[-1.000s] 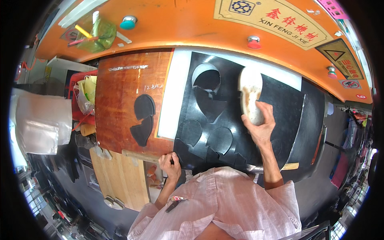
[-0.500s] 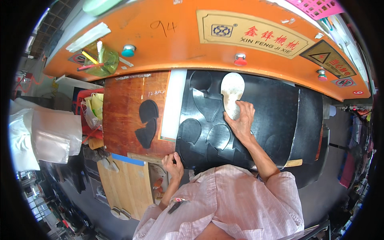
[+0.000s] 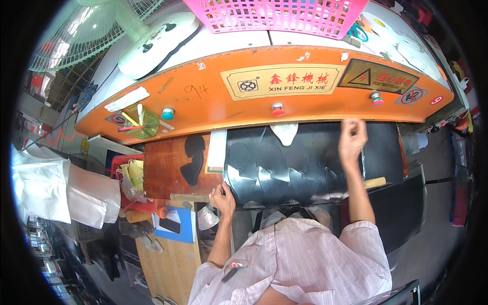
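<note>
A black sheet [image 3: 320, 147] with several rounded sole-like shapes cut or marked in it covers the work surface. On its far part lies a pale sole-shaped piece [image 3: 284, 134], its far end hidden under the orange beam. My right hand [image 3: 353, 142], slightly blurred with fingers curled in, is over the sheet's right part, close to the beam; nothing shows in it. At the sheet's near left corner my left hand [image 3: 222, 199] is closed, thumb against fingers, and what it pinches is hidden. Two black cut pieces [image 3: 191, 171] lie on the brown board [image 3: 165, 178] to the left.
The orange machine beam [image 3: 198, 109] spans the far side, bearing a red button [image 3: 278, 110] and green ones. A pen cup [image 3: 147, 124] hangs on it. Beyond are a pink basket [image 3: 279, 18] and a fan [image 3: 157, 43]. Clear plastic bags [image 3: 91, 188] hang left.
My right hand has let go of the pale sole-shaped piece and moved right, near the beam. My left hand keeps to the sheet's corner. The view has tilted toward the far side.
</note>
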Demonstrator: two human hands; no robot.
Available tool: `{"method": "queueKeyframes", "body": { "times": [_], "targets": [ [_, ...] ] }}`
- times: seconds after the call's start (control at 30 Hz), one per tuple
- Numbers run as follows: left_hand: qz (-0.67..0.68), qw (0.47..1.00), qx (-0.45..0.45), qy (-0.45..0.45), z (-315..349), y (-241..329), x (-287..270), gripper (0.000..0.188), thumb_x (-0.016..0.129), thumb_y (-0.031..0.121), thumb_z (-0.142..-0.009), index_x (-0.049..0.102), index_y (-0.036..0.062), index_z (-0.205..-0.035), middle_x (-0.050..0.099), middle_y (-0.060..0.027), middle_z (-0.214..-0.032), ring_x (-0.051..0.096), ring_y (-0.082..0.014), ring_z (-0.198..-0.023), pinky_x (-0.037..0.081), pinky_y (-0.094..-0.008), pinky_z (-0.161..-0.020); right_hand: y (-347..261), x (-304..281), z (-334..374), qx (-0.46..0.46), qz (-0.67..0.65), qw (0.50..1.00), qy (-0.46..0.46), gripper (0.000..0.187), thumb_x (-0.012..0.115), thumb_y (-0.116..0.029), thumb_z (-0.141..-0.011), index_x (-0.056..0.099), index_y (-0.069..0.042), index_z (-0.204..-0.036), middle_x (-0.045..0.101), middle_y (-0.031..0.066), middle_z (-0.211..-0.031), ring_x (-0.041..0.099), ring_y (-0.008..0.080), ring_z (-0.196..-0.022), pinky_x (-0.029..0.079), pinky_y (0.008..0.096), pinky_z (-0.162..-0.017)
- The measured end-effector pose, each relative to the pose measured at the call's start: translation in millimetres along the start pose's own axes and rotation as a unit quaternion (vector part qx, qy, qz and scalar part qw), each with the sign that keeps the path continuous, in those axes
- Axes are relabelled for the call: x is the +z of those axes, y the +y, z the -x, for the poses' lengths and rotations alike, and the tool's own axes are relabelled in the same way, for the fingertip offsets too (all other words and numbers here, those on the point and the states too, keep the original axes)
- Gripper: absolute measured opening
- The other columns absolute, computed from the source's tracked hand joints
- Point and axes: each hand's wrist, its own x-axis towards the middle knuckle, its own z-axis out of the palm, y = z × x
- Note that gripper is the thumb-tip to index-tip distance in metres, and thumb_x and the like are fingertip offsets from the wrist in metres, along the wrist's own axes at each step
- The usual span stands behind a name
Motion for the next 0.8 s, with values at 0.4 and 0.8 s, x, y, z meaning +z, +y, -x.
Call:
{"method": "queueKeyframes", "body": {
  "times": [0.4,0.8],
  "targets": [
    [0.118,0.989,-0.030,-0.078,-96,35,35,0.049,0.055,0.039,-0.106,0.065,-0.0030,-0.081,0.058,-0.0238,-0.065,0.056,-0.0284,-0.057,0.043,-0.0488,-0.062,36,-89,-42,0.040,0.155,0.985,-0.060,0.024,0.076,-0.023,-0.095,0.070,0.000,-0.095,0.065,0.0097,-0.082,0.060,0.0230,-0.077,0.049,0.0375,-0.072],
    [0.090,0.992,-0.007,-0.088,-102,47,25,0.051,0.053,0.042,-0.107,0.071,-0.0005,-0.086,0.066,-0.0210,-0.069,0.068,-0.0327,-0.066,0.048,-0.0471,-0.066,112,-103,24,0.115,0.242,0.963,0.005,0.040,0.071,-0.037,-0.097,0.072,0.002,-0.106,0.072,0.0208,-0.106,0.071,0.0378,-0.098,0.053,0.0488,-0.090]
  ]
}}
